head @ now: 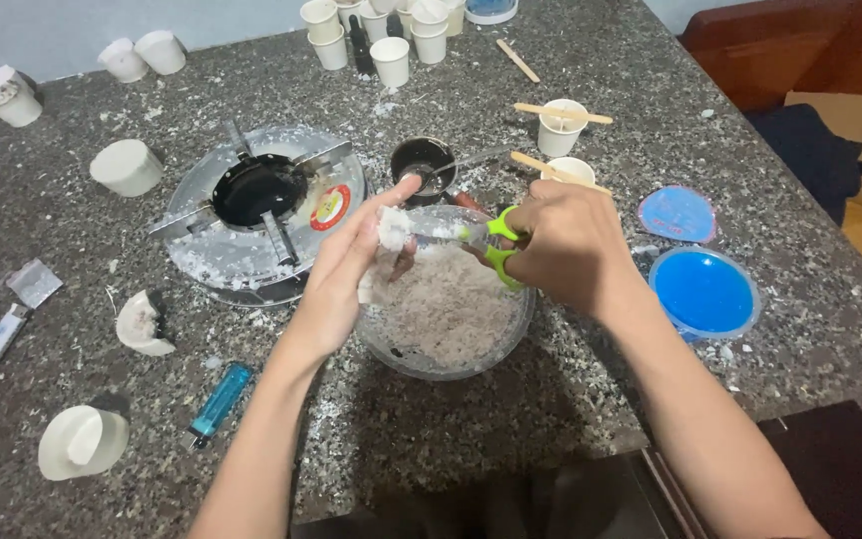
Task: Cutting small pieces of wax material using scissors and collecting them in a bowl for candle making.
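Head camera looks down on a speckled granite countertop (571, 379). At the middle of the frame the left hand (346, 269) pinches a white wax chunk (392, 228) between thumb and fingertips, the other fingers stretched out straight above a clear glass bowl (446, 299). The bowl is filled with pale wax shavings (441, 304). The right hand (566, 245) is closed around the green handles of a pair of scissors (496, 245), fingers through the loops, with the blades pointing left and meeting the chunk over the bowl; whether the blades are apart or together cannot be told.

Left of the bowl sits a round metal portable stove (261, 210), dusted with white flakes. Just above the bowl stands a small dark metal cup (423, 160). In the lower left lie a blue lighter (219, 402) and a white candle stub (82, 441) on its side; another white candle (127, 167) stands at the left. Right of the bowl is a blue plastic tub (703, 292) with its blue lid (677, 213) just above it. White paper cups (391, 60) cluster at the top centre, and two more cups at the upper right carry wooden sticks (563, 114) across their rims.
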